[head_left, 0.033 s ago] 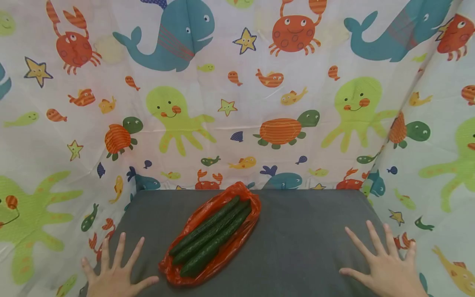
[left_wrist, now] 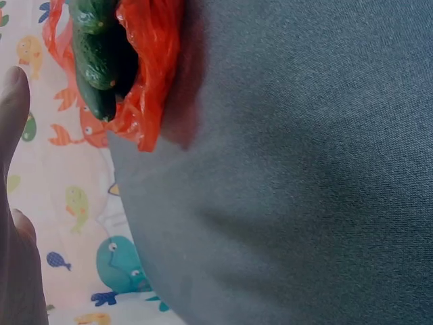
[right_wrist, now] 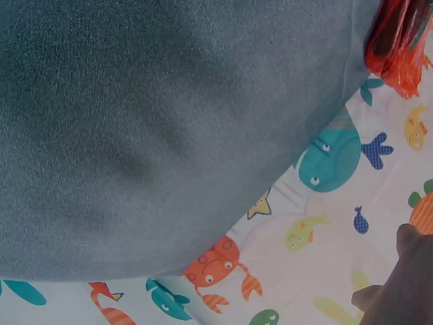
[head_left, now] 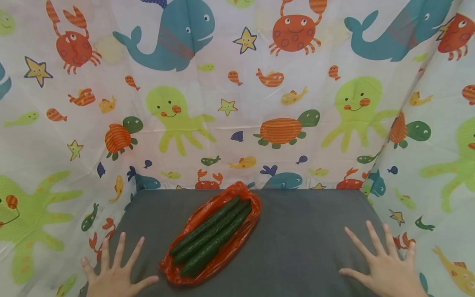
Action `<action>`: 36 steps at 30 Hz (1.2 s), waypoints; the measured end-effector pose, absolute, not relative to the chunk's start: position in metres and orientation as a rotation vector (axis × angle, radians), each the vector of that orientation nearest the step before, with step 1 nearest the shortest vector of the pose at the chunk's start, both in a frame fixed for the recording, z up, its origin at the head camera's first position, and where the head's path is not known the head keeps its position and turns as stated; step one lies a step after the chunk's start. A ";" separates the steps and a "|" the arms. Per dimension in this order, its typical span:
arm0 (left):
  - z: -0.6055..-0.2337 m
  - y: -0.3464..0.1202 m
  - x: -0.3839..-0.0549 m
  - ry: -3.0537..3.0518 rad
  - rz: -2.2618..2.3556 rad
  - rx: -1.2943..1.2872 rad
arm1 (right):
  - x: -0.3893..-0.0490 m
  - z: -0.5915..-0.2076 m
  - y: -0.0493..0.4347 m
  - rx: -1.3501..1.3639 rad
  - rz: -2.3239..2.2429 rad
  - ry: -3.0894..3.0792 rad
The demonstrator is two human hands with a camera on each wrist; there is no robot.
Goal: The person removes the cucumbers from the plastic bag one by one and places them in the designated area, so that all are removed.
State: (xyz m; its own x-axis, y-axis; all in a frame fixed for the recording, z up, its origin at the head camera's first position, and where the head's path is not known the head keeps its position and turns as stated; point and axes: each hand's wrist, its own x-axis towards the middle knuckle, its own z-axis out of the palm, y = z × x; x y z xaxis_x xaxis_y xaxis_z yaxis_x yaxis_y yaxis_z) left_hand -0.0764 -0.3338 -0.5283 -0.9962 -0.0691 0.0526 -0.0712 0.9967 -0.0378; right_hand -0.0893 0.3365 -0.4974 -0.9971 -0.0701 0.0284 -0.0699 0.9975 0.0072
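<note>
From my remote station, I see three cucumbers (head_left: 211, 234) in a red bag (head_left: 198, 218), left of centre on the grey surface (head_left: 304, 235), angled toward its far edge; left hand (head_left: 114, 270) and right hand (head_left: 387, 266), spread wide, empty, near its side edges.

Grey tbl (head_left: 308, 243); white cloth (head_left: 237, 91) w/ crabs (head_left: 295, 35) (& whales (head_left: 187, 37))

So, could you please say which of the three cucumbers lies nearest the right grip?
The lower-right cucumber in the head view; the middle one and upper-left one lie farther from the right grip.
</note>
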 end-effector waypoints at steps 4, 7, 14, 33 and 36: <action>-0.532 -0.334 -0.077 -3.081 0.070 0.091 | -0.089 -0.499 0.336 0.115 0.011 -3.108; -0.536 -0.335 -0.079 -3.116 0.034 0.069 | -0.089 -0.499 0.336 0.119 0.041 -3.103; -0.533 -0.333 -0.088 -3.359 -0.206 0.108 | -0.094 -0.496 0.333 0.119 0.144 -3.126; -0.548 -0.315 -0.113 -3.396 -1.186 0.195 | -0.098 -0.489 0.312 0.100 0.706 -2.723; -0.553 -0.311 -0.117 -3.304 -1.423 0.237 | -0.100 -0.487 0.306 0.034 0.789 -2.721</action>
State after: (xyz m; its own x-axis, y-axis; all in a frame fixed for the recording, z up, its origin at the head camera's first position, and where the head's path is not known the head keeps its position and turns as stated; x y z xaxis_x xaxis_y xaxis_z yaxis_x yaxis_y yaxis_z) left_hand -0.1166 -0.3106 -0.5527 -0.8865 0.0622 -0.4586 -0.2904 0.6968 0.6559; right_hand -0.1003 0.3056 -0.4870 -0.9526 0.0623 0.2979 -0.1068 0.8482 -0.5187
